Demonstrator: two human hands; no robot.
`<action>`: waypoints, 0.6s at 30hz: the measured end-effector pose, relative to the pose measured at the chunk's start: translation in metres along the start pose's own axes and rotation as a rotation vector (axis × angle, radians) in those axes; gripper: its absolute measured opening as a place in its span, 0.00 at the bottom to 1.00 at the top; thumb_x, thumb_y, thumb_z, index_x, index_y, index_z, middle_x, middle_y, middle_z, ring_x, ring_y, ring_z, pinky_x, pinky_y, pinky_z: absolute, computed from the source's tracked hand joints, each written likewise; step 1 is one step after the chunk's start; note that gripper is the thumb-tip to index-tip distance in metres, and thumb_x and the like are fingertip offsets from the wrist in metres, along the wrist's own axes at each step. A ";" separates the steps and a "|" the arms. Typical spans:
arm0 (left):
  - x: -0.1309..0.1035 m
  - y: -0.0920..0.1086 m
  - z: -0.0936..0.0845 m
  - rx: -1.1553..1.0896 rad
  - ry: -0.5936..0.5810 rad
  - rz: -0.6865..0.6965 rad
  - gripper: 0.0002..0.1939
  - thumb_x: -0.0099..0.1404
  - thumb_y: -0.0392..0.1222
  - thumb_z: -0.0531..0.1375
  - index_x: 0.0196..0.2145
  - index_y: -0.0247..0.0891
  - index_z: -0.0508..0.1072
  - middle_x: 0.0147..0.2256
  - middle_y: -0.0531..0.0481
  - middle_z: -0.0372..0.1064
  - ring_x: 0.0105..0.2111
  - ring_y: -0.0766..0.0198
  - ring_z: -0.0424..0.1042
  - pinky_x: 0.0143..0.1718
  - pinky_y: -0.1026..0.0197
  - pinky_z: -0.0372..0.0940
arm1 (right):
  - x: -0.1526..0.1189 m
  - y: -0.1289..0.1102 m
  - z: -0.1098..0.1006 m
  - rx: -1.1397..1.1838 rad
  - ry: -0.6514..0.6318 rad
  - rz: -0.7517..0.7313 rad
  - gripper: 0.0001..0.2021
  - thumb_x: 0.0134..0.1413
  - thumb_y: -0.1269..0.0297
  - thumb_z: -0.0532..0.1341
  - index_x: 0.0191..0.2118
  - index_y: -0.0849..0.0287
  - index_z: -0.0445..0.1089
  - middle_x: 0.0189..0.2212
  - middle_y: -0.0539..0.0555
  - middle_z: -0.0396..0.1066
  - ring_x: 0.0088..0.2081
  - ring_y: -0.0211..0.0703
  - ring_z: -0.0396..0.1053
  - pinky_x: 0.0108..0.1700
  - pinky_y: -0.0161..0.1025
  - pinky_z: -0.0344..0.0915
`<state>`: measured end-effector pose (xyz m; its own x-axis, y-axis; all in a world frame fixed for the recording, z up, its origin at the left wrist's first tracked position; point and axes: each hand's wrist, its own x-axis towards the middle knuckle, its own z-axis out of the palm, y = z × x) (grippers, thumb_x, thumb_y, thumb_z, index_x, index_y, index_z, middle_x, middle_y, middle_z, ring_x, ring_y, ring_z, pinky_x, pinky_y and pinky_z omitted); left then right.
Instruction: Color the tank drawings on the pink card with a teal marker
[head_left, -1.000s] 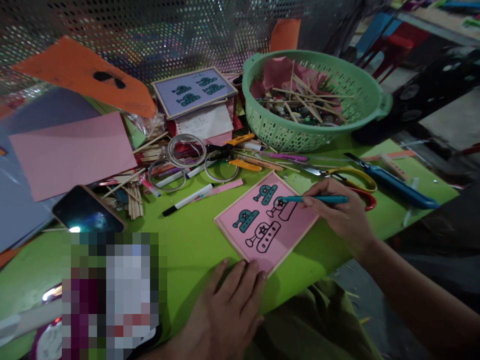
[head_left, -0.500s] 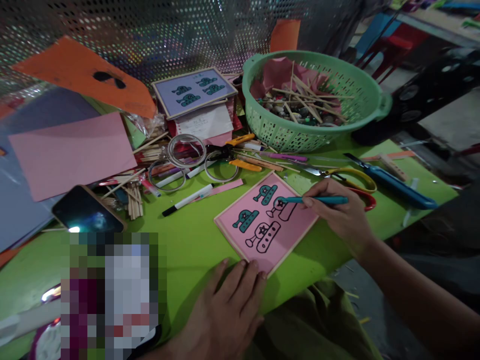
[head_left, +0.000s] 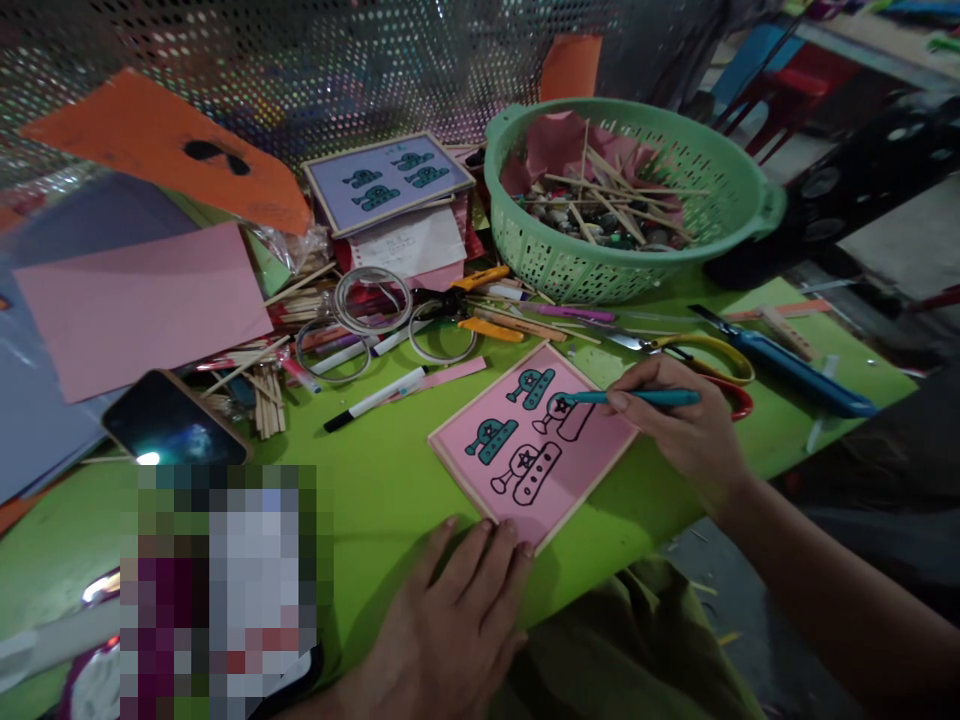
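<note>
I saw little change: right hand (head_left: 679, 425) pinched teal pen (head_left: 671, 397), left hand (head_left: 457, 600) lay spread against pink card (head_left: 531, 428), colouring unfinished.

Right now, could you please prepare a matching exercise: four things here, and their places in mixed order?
1. Teal marker
2. Left hand
3. Purple tank picture
4. Yellow-and-red-handled scissors

A. Just above the white note
B. Beside the blue utility knife
C. Gripped in the right hand
D. At the pink tank picture's near corner

Pairs: 1-C, 2-D, 3-A, 4-B
</note>
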<state>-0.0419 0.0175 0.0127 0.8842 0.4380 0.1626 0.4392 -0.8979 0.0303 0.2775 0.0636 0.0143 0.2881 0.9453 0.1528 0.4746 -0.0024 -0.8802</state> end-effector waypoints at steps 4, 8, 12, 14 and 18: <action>-0.002 -0.001 0.002 0.008 0.006 0.024 0.26 0.80 0.51 0.48 0.67 0.38 0.68 0.65 0.50 0.69 0.63 0.57 0.62 0.65 0.48 0.49 | -0.001 0.001 0.000 0.004 -0.016 -0.006 0.09 0.54 0.56 0.71 0.30 0.53 0.74 0.24 0.51 0.73 0.25 0.43 0.68 0.27 0.40 0.60; -0.005 0.001 0.005 0.016 -0.011 0.011 0.28 0.79 0.54 0.49 0.68 0.40 0.67 0.67 0.51 0.67 0.65 0.56 0.61 0.66 0.48 0.50 | -0.001 0.003 0.000 -0.005 -0.024 -0.002 0.11 0.55 0.54 0.71 0.30 0.53 0.74 0.24 0.51 0.72 0.25 0.43 0.68 0.26 0.40 0.59; -0.007 0.002 0.007 0.035 -0.015 0.020 0.30 0.78 0.55 0.48 0.70 0.39 0.64 0.68 0.49 0.65 0.66 0.55 0.59 0.67 0.47 0.50 | -0.001 0.004 -0.001 0.005 -0.034 -0.008 0.11 0.55 0.53 0.71 0.30 0.53 0.75 0.24 0.51 0.72 0.25 0.44 0.68 0.26 0.41 0.60; -0.006 0.002 0.007 0.051 -0.032 0.023 0.30 0.79 0.55 0.48 0.70 0.39 0.63 0.68 0.49 0.65 0.67 0.55 0.59 0.66 0.47 0.51 | -0.001 0.004 -0.001 0.006 -0.039 -0.008 0.12 0.56 0.52 0.71 0.30 0.53 0.75 0.24 0.51 0.73 0.26 0.44 0.69 0.26 0.41 0.60; -0.003 0.000 0.005 0.031 0.007 0.014 0.28 0.79 0.56 0.49 0.67 0.40 0.68 0.66 0.51 0.68 0.64 0.57 0.61 0.66 0.49 0.51 | 0.000 0.002 0.000 0.004 -0.034 0.002 0.13 0.55 0.51 0.72 0.30 0.53 0.75 0.24 0.52 0.73 0.25 0.44 0.69 0.26 0.41 0.61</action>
<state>-0.0436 0.0161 0.0069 0.8892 0.4249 0.1698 0.4315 -0.9021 -0.0027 0.2781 0.0632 0.0129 0.2610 0.9558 0.1356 0.4708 -0.0034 -0.8822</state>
